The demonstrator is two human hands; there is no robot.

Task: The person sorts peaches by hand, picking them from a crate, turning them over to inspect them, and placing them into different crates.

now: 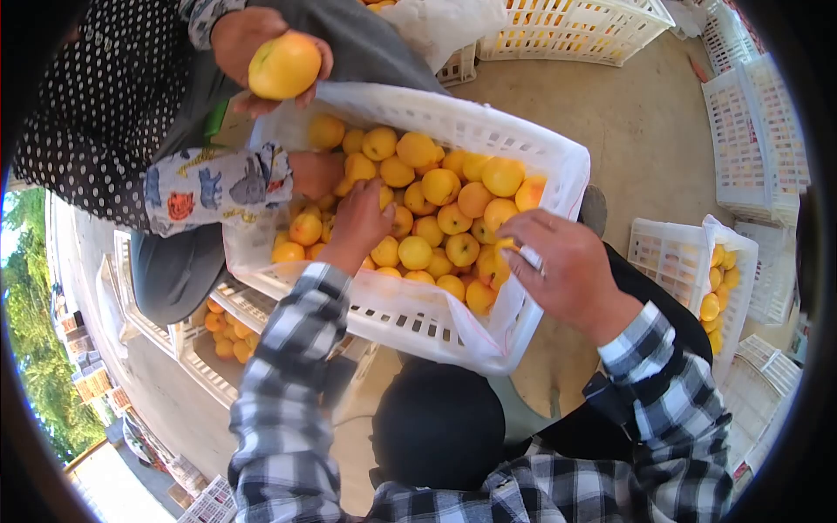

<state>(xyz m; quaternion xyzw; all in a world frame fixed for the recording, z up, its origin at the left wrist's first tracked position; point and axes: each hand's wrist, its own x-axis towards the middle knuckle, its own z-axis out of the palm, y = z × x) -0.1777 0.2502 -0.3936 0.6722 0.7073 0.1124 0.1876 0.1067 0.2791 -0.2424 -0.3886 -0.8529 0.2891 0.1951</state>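
A white plastic crate (471, 344) with a thin white liner holds many yellow-orange peaches (454, 219). Over its left part, my left hand (362, 218) has its fingers curled round a peach (386, 197). At the right end, my right hand (558, 266) bends its fingers and thumb round another peach (505, 247), mostly hidden by the hand. Something white, perhaps a ring or a band, shows on a right finger. A co-worker's hand (316, 173) reaches among the fruit beside my left hand. The co-worker's other hand (240, 44) holds up a larger-looking yellow peach (285, 66).
More fruit-filled crates stand around: one at the top (567, 35), one at right (667, 253), and one low at left (205, 349). Stacked white crates (741, 131) line the far right. The co-worker's knee (179, 279) is close to the crate's left end.
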